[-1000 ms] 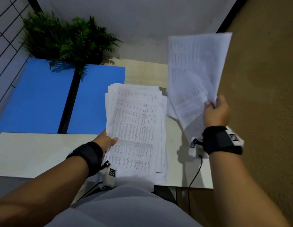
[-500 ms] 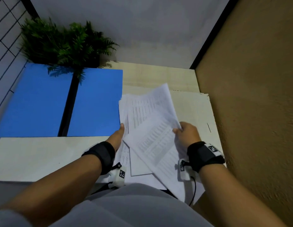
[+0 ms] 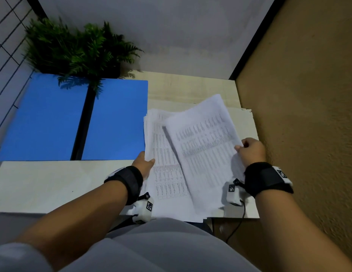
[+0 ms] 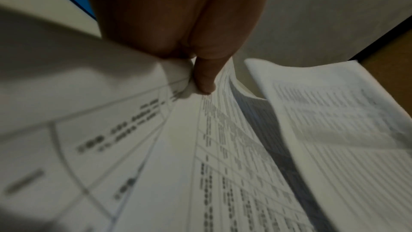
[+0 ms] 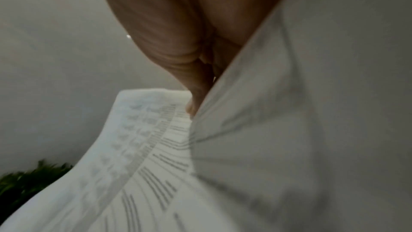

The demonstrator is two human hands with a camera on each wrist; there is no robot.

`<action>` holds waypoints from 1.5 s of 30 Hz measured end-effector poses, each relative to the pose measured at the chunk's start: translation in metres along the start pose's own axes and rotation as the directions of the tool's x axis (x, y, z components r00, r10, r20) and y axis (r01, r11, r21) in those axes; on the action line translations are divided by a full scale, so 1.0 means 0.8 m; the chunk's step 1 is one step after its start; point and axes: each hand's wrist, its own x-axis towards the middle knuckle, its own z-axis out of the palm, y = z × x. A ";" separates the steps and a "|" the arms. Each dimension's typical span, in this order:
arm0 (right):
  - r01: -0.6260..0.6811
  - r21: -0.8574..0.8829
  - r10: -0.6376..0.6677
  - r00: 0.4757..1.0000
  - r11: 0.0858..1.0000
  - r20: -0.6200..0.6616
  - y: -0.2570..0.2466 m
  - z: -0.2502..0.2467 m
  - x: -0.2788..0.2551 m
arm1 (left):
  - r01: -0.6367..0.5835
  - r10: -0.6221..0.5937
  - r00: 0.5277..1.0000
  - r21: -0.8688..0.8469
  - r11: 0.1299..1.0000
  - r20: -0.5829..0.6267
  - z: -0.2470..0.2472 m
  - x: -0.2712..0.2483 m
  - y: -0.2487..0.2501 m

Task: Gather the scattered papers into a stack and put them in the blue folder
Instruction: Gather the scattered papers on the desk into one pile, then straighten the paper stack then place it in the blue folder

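Observation:
A stack of printed papers (image 3: 165,169) lies on the pale table (image 3: 43,185), right of the open blue folder (image 3: 116,122). My left hand (image 3: 144,163) grips the stack's left edge, thumb on top (image 4: 204,80). My right hand (image 3: 249,150) pinches a second bunch of sheets (image 3: 204,146) at its right edge and holds it tilted over the stack. In the right wrist view the thumb (image 5: 196,98) presses on these sheets (image 5: 289,147).
A green potted plant (image 3: 76,48) stands at the back left, its fronds over the folder's black spine (image 3: 82,126). A tan wall (image 3: 308,114) borders the table on the right. A wire grid (image 3: 6,36) is at the far left.
My right hand has brought its sheets down from upright in the air onto the stack. My left hand has kept hold of the stack's left edge.

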 end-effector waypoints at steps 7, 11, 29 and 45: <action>-0.097 -0.141 0.122 0.977 0.985 0.178 -0.012 0.101 -0.035 | 0.140 -0.115 0.987 -0.245 0.959 0.110 0.011 0.000 0.002; -0.142 -0.251 0.199 0.955 0.957 0.220 -0.005 0.136 -0.054 | -0.018 0.020 0.999 -0.035 0.999 0.038 0.024 -0.007 0.001; 0.163 0.818 -0.192 0.979 0.552 -0.065 -0.080 -0.073 -0.017 | -0.512 0.535 0.844 -0.330 0.793 -0.026 0.015 -0.068 0.228; 0.133 0.887 -0.319 0.948 0.442 0.017 -0.080 -0.122 -0.028 | -0.557 0.538 0.819 -0.497 0.665 -0.198 0.015 -0.090 0.230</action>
